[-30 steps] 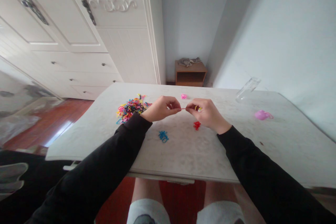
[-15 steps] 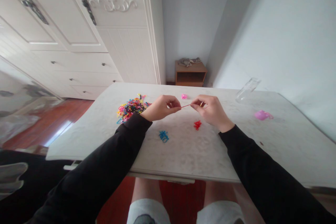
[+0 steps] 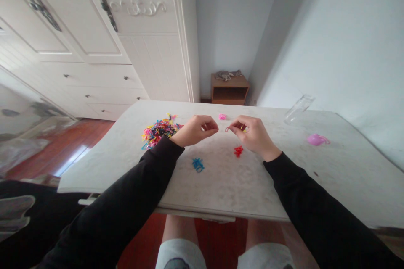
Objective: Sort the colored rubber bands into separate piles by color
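Note:
My right hand pinches a small red rubber band, whose slack loop pokes out past the fingertips. A bit of yellow shows between the curled fingers of that hand; I cannot make out what it is. Facing it across a small gap, my left hand has thumb and fingertips together, and no band shows in them. Below the hands lie a little heap of red bands and one of blue bands. Partly behind my left wrist is a large mixed pile of coloured bands.
On the white table, a pink packet lies beyond the hands. At the right are a clear container tipped at a slant and a crumpled pink-purple item. A white wardrobe and a wooden nightstand stand behind.
The red band was stretched taut between both hands. Its left end has come free of my left fingers, and it now hangs as a slack loop from the right. Both hands stay nearly in place.

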{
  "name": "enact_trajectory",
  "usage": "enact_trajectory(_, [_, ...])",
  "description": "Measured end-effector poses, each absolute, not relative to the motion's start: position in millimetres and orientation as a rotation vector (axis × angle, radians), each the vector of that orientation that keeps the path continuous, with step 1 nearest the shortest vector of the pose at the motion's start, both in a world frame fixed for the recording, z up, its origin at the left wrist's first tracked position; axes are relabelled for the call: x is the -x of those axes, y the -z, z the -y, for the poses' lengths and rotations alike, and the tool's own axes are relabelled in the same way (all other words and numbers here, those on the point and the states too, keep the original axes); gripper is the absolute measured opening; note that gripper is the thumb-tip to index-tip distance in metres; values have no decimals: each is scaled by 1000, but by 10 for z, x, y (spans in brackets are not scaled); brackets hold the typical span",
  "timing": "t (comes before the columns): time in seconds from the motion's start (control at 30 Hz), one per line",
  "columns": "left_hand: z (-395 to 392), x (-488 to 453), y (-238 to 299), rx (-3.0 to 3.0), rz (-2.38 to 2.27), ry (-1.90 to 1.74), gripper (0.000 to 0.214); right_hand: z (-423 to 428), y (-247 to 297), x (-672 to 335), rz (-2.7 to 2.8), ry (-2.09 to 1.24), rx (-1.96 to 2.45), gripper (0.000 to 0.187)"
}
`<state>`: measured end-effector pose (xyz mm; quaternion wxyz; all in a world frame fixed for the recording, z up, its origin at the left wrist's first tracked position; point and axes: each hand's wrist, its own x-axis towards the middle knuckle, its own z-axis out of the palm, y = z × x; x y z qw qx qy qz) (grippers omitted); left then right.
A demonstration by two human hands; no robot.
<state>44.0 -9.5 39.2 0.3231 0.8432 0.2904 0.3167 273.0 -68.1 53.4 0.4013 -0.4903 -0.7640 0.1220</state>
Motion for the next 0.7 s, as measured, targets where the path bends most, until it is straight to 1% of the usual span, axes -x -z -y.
enact_trajectory(0.17, [57, -394, -390, -2209, -834, -879, 12, 671, -621, -2852, 1853, -377, 1283, 12])
enact_trajectory(0.37, [25, -369, -392, -2257, -890, -870, 13, 655, -687, -3101, 2138, -712, 1346, 10])
enact_trajectory(0.5, [9, -355, -389, -2287, -911, -867, 21, 655, -716, -3214, 2348, -999, 1374, 8])
enact_trajectory(0.57, [3, -352, -388, -2301, -923, -867, 23, 661, -723, -3228, 2377, -1089, 1368, 9])
enact_trajectory(0.63, [-2, -351, -386, -2315, -938, -867, 21, 667, -718, -3221, 2387, -1104, 1366, 9])
enact_trajectory(0.7, [-5, -348, -382, -2330, -950, -862, 18, 666, -695, -3210, 2407, -1043, 1376, 9])
